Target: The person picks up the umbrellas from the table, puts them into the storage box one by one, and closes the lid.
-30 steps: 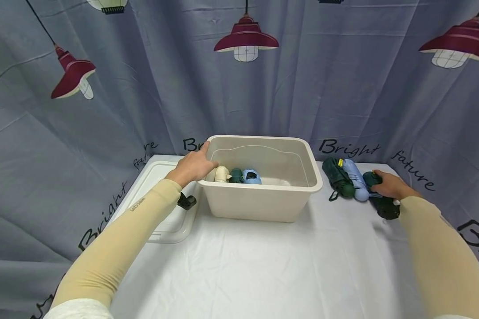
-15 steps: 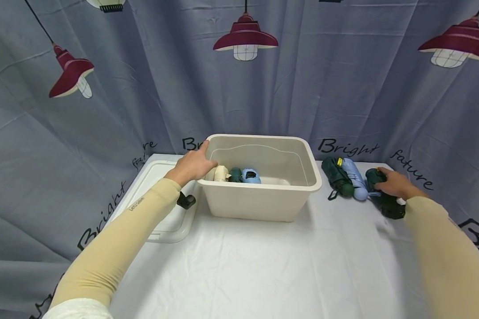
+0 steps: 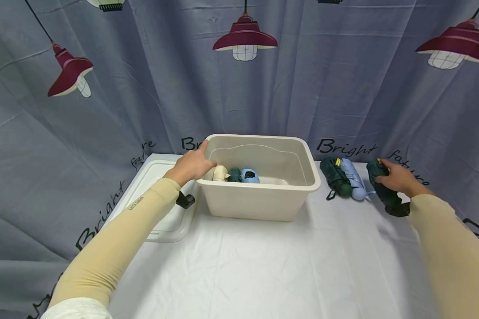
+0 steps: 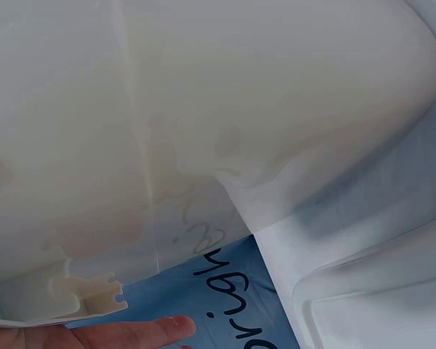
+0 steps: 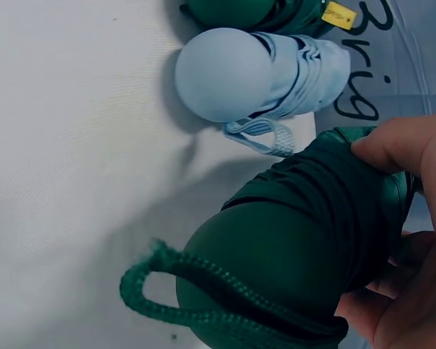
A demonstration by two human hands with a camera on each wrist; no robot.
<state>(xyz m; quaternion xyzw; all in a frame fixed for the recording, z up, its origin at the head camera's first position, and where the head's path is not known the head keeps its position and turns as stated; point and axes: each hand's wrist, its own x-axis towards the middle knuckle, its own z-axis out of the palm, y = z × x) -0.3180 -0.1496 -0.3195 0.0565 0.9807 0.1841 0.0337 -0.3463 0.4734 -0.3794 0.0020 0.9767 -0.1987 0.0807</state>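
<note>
My right hand (image 3: 400,178) grips a dark green folded umbrella (image 3: 383,181) at the table's far right, thumb on one side and fingers round the other. In the right wrist view its domed green end (image 5: 265,254) carries a looped cord strap (image 5: 149,291). Beside it lie a light blue folded umbrella (image 3: 353,177) and another dark green folded umbrella (image 3: 336,176). On the left rim of a beige storage bin (image 3: 255,201) rests my left hand (image 3: 193,166), its thumb reaching inside. The left wrist view shows a straight finger (image 4: 142,332) at the rim.
Inside the bin, at its left end, sit a cream bundle (image 3: 221,173), a dark green one (image 3: 235,175) and a light blue one (image 3: 250,176). A white lid (image 3: 173,228) lies left of the bin. A printed grey-blue curtain (image 3: 323,79) hangs behind the white-covered table (image 3: 263,266).
My right hand has drawn the dark green umbrella slightly right and away from the light blue one, and its far end has swung up and back. The left hand stays on the bin's rim.
</note>
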